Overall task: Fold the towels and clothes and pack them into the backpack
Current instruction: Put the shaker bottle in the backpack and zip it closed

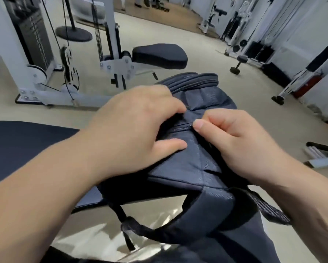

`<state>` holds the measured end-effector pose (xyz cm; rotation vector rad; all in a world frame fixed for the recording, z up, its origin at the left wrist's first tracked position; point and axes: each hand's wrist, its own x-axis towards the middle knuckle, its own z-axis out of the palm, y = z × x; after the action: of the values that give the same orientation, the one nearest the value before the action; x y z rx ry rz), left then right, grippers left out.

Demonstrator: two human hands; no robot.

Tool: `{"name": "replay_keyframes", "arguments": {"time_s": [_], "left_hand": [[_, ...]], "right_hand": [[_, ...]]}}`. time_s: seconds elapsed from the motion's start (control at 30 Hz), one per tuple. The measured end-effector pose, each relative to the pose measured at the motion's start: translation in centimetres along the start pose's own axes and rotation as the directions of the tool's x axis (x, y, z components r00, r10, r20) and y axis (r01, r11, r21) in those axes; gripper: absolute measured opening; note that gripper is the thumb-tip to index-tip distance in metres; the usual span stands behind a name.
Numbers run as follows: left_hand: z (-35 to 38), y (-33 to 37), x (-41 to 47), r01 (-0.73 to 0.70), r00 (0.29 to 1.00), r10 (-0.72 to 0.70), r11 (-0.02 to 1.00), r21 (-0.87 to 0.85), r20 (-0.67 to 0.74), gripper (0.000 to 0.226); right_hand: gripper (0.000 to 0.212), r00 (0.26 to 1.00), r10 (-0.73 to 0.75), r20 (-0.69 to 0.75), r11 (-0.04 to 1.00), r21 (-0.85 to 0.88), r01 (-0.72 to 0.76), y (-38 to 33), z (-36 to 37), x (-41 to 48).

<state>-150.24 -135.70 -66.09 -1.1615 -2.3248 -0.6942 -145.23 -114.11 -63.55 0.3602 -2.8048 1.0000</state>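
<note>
The left hand [132,130] and right hand [235,141] grip the backpack [197,162], blocking its top. Open room lies over the counter [26,141] at left and the floor [244,88] at right. A machine seat [159,56] stands close behind, a dumbbell [239,64] farther off.

**Background: gym kit around the black seat pad**

The black seat pad [159,56] sits on a white machine frame [113,67].
- Left of it: weight stack [33,35] in a white tower.
- Behind it to the left: round black disc [74,34] on a post, and a coil spring [98,35] just beside the upright.
- Right of it: dumbbell [238,64] on the beige floor [206,95].
- Farther right: white machines [240,25] along the wall.
- Nearer than the seat, to the left: dark padded bench [26,145].
- Nearer, far right: pale metal tubes [314,151] lying on the floor.
- Far behind it: strip of wooden flooring [168,16].
</note>
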Motion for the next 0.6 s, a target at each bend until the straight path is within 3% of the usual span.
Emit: {"name": "replay_keyframes", "arguments": {"time_s": [0.2, 0.37, 0.5, 0.6], "left_hand": [[2.1, 2.2, 2.8, -0.05, 0.997, 0.044, 0.995, 0.084, 0.065, 0.025], [1.6, 0.7, 2.1, -0.072, 0.99, 0.055, 0.989, 0.131, 0.126, 0.014], [-1.8, -3.3, -0.5, 0.022, 0.987, -0.06, 0.969, 0.246, 0.148, 0.021], [-5.3, -5.8, -2.3, 0.198, 0.949, -0.273, 0.907, 0.371, 0.161, 0.017]], "right_hand": [[0.043, 1.0, -0.022, -0.001, 0.998, 0.052, 0.022, 0.9, -0.8, -0.3], [0.043, 1.0, -0.009, 0.012, 1.0, -0.001, 0.009, 2.9, -0.4, -0.4], [0.044, 0.997, 0.029, -0.067, 0.997, 0.078, -0.023, 4.4, 0.0, 0.5], [0.044, 0.996, -0.007, -0.084, 0.987, 0.161, 0.02, 3.9, 1.6, 1.0]]}}
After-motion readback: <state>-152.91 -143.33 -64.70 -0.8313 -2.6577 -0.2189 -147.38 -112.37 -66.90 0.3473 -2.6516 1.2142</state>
